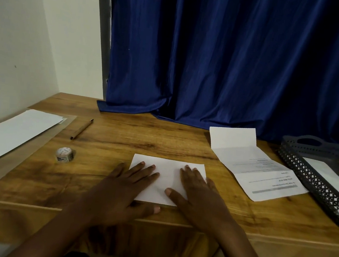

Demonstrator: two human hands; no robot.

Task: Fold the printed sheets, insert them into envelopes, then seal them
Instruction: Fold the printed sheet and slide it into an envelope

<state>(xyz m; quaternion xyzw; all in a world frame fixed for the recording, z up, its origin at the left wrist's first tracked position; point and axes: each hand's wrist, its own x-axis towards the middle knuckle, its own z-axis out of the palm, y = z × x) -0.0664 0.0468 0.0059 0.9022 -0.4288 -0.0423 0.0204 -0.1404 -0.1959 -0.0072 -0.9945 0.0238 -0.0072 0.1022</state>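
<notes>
A folded white sheet (pixel 166 180) lies flat on the wooden table (pixel 122 136), close to the near edge and about the middle of the view. Both hands press down on it with straight, spread fingers. The left hand (pixel 126 188) covers the sheet's left part, its fingertips reaching onto the paper while its thumb lies on the wood just in front of the sheet's near edge. The right hand (pixel 197 191) lies flat on the right part, thumb pointing left across the paper. The two hands are apart, with a strip of bare paper between them.

To the right and slightly farther off, a printed sheet (pixel 258 168) lies partly unfolded, creased in thirds, its far panel tilted up off the table and its lines of print facing up. Just beyond it at the right edge stands a dark perforated tray (pixel 313 173) with a white paper (pixel 329 175) inside.

To the left of the folded sheet, well apart, sits a small roll of patterned tape (pixel 65 154). Farther back lies a brown pen (pixel 81 129), angled. At the far left a stack of white envelopes or papers (pixel 12 134) rests on a clear sleeve; which they are I cannot tell. A blue curtain (pixel 223 57) hangs behind the table, its hem resting on the far edge.
</notes>
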